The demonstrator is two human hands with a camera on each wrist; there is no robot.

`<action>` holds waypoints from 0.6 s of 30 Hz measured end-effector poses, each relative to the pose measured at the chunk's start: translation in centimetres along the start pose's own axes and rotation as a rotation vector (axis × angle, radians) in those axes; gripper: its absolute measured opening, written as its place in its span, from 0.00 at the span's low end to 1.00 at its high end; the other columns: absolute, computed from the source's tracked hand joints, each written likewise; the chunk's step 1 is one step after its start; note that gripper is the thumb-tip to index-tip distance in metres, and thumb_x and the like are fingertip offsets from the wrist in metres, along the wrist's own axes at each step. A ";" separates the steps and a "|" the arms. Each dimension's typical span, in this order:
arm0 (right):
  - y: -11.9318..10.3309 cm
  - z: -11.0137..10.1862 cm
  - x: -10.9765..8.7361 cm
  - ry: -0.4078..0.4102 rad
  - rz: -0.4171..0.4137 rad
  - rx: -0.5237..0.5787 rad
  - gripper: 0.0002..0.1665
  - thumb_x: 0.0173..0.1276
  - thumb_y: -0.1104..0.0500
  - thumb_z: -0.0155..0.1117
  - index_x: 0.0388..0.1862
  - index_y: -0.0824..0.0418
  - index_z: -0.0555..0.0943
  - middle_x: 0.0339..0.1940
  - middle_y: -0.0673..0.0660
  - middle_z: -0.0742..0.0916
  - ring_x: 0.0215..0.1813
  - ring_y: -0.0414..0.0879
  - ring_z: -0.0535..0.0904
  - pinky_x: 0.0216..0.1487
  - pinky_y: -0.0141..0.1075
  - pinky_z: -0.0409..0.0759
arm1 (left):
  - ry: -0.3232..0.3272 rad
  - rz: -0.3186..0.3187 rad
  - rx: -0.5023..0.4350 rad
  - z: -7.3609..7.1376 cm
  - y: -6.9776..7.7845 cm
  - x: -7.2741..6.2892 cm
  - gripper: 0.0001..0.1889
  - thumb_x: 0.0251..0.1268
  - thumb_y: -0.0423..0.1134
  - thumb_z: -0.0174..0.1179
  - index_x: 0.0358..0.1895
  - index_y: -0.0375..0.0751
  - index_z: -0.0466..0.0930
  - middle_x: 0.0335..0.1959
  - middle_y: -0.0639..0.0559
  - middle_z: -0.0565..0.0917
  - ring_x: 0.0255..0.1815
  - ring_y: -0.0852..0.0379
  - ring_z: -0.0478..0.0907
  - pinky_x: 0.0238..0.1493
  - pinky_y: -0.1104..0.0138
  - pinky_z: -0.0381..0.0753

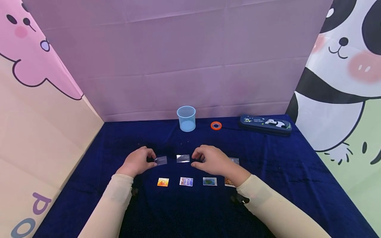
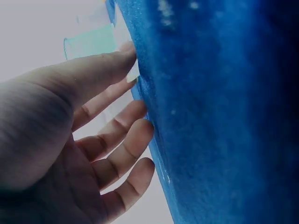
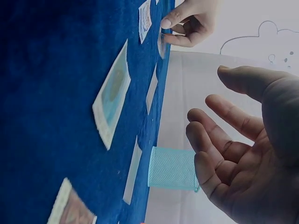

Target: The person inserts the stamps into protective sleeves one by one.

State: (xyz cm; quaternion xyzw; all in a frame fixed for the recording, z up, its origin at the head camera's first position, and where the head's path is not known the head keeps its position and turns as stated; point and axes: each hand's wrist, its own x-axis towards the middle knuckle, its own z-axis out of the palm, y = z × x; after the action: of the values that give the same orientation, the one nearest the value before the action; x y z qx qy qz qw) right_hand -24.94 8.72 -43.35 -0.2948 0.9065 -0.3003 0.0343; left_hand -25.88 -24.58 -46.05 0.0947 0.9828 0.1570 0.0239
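My left hand [image 1: 137, 162] pinches the edge of a small clear plastic sleeve [image 1: 161, 160] between thumb and forefinger, low over the blue cloth; its other fingers are spread loosely in the left wrist view. To its right lies a second shiny plastic sleeve [image 1: 183, 158]. My right hand [image 1: 212, 160] hovers beside that one, fingers loosely bent and nothing between them. Another sleeve [image 1: 235, 160] shows partly behind the right wrist. In front lie small stamp-like pictures in a row: an orange one [image 1: 163, 182], a purple one [image 1: 186, 181], a green-blue one [image 1: 209, 181] and a brown one [image 1: 228, 182], partly covered by the right wrist.
At the back of the dark blue cloth [image 1: 178, 211] stands a light blue mesh cup [image 1: 187, 119]. An orange tape roll [image 1: 216, 125] lies to its right, then a dark blue pencil case [image 1: 265, 125] with a panda. A pinkish curtain [image 1: 190, 66] hangs behind.
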 end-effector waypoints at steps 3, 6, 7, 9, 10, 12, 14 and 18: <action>-0.3 0.1 0.1 -0.003 -0.013 -0.012 0.13 0.71 0.49 0.74 0.48 0.54 0.87 0.43 0.48 0.86 0.46 0.47 0.83 0.48 0.43 0.81 | -0.002 -0.011 -0.045 0.0 -0.3 -0.1 0.07 0.65 0.42 0.75 0.41 0.51 0.86 0.42 0.52 0.84 0.40 0.51 0.78 0.51 0.51 0.83; -0.5 0.3 0.3 -0.007 -0.023 -0.028 0.13 0.70 0.50 0.75 0.49 0.53 0.87 0.43 0.48 0.86 0.45 0.46 0.82 0.48 0.43 0.81 | -0.004 -0.010 -0.089 -0.1 -0.8 -0.3 0.06 0.68 0.38 0.73 0.37 0.52 0.84 0.39 0.53 0.84 0.37 0.52 0.77 0.47 0.53 0.82; -0.5 0.3 0.4 -0.010 -0.028 -0.034 0.13 0.70 0.49 0.75 0.48 0.53 0.87 0.43 0.48 0.86 0.45 0.45 0.82 0.48 0.42 0.81 | -0.004 -0.009 -0.105 -0.1 -1.0 -0.4 0.06 0.69 0.37 0.72 0.37 0.52 0.84 0.39 0.54 0.84 0.36 0.52 0.77 0.46 0.53 0.82; -0.6 0.5 0.5 -0.017 -0.031 -0.042 0.13 0.70 0.50 0.75 0.48 0.53 0.87 0.43 0.48 0.86 0.44 0.44 0.82 0.47 0.42 0.81 | -0.004 -0.008 -0.143 -0.4 -1.2 -0.7 0.05 0.70 0.36 0.71 0.37 0.50 0.84 0.38 0.54 0.84 0.36 0.52 0.77 0.45 0.54 0.81; -0.7 0.5 0.5 -0.021 -0.031 -0.042 0.13 0.70 0.50 0.75 0.48 0.53 0.87 0.43 0.48 0.86 0.43 0.43 0.82 0.47 0.42 0.81 | -0.001 -0.006 -0.163 -0.4 -1.4 -0.8 0.04 0.70 0.36 0.70 0.37 0.49 0.84 0.38 0.54 0.84 0.36 0.53 0.77 0.44 0.54 0.81; -0.9 0.7 0.6 -0.032 -0.033 -0.036 0.13 0.70 0.50 0.75 0.49 0.53 0.87 0.43 0.48 0.86 0.43 0.44 0.83 0.47 0.42 0.81 | 0.006 -0.009 -0.215 -0.6 -1.8 -1.0 0.03 0.71 0.36 0.70 0.38 0.48 0.85 0.38 0.53 0.84 0.36 0.53 0.77 0.44 0.55 0.81; -1.2 0.8 0.8 -0.041 -0.034 -0.027 0.13 0.70 0.50 0.75 0.49 0.53 0.87 0.44 0.48 0.87 0.44 0.45 0.83 0.47 0.42 0.81 | 0.018 -0.015 -0.276 -0.7 -2.3 -1.1 0.03 0.71 0.36 0.69 0.40 0.47 0.85 0.38 0.53 0.84 0.36 0.53 0.78 0.43 0.56 0.81; -1.5 1.2 1.1 -0.054 -0.051 -0.014 0.12 0.70 0.50 0.75 0.48 0.52 0.86 0.43 0.48 0.87 0.43 0.45 0.83 0.47 0.42 0.82 | 0.056 0.000 -0.355 -0.6 -3.4 -1.2 0.03 0.71 0.36 0.69 0.41 0.46 0.85 0.37 0.52 0.83 0.35 0.53 0.77 0.41 0.58 0.79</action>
State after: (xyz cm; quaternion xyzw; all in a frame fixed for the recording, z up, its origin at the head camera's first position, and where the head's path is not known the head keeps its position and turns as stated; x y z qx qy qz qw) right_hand -24.78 6.51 -43.30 -0.3259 0.8996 -0.2866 0.0491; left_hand -25.31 -28.16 -46.49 0.0846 0.9398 0.3308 0.0131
